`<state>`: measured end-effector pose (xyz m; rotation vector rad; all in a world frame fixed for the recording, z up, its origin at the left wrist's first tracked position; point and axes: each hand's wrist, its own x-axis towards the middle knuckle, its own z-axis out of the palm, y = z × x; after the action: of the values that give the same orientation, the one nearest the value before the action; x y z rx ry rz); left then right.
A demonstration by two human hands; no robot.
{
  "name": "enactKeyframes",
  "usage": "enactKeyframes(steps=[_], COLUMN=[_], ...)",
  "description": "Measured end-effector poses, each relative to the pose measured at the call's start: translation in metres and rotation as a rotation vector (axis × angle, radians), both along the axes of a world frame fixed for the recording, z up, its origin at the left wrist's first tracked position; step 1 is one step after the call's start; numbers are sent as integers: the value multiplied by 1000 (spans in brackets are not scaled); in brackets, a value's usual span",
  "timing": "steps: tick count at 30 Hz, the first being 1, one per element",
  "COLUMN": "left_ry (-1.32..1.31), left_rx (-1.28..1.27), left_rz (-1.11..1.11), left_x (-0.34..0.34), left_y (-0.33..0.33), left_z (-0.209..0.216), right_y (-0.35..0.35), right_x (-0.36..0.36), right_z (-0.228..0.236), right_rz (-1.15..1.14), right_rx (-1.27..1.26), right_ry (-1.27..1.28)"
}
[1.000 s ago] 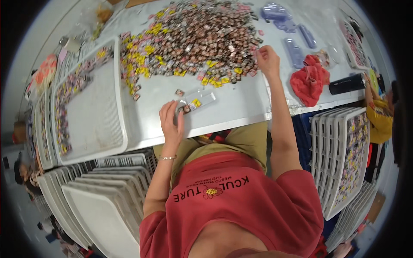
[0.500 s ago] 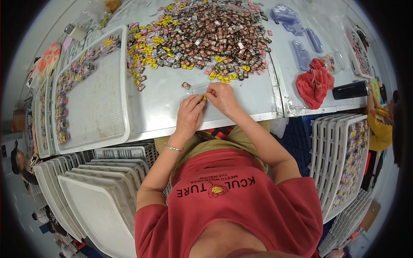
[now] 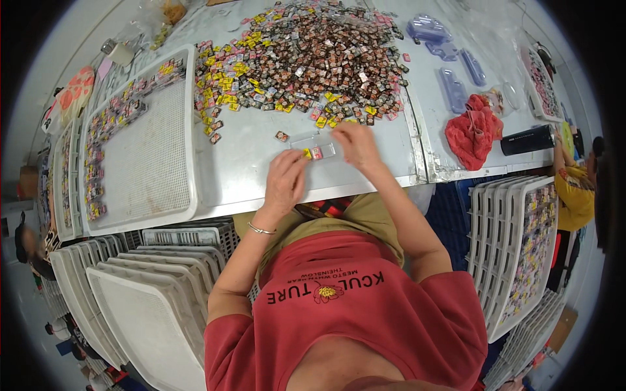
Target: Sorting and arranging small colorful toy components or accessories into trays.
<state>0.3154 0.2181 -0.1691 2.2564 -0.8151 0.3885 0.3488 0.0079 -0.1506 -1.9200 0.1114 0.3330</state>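
On the near side of the heap of small printed pieces point(image 3: 319, 62), a clear plastic case point(image 3: 328, 150) lies with its long axis left to right, right end angled slightly toward the heap, a yellow piece point(image 3: 307, 154) and a pink piece point(image 3: 317, 152) inside. The left hand point(image 3: 285, 177) holds its left end, fingers bunched. The right hand point(image 3: 360, 146) arches beside its right end, fingertips narrowed; I can't tell whether they hold anything.

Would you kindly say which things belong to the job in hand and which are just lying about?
Likely in the job: clear case at the left hand; heaped small pieces; white mesh tray.

Apparently lying about: red cloth; black cylindrical container.
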Motion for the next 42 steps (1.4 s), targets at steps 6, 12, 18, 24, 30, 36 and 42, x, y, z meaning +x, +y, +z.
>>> enactKeyframes(steps=[6, 12, 18, 24, 30, 36, 42], left_ry=[15, 119, 190, 19, 189, 24, 14], left_rx=[43, 9, -164, 39, -355, -6, 326], left_rz=[197, 154, 201, 102, 362, 74, -89], left_x=[56, 74, 55, 19, 21, 9, 3], left_y=[12, 14, 10, 6, 39, 16, -16], left_z=[6, -6, -3, 12, 3, 11, -2], right_y=[-35, -66, -53, -28, -29, -35, -32], right_x=[9, 26, 31, 28, 30, 34, 34], right_z=[-20, -4, 1, -7, -11, -7, -29], right_rz=[-50, -269, 18, 248, 205, 7, -122], right_rx=[-523, -475, -369, -628, -690, -248, -500], right_ry=[-586, -610, -623, -547, -665, -476, -742])
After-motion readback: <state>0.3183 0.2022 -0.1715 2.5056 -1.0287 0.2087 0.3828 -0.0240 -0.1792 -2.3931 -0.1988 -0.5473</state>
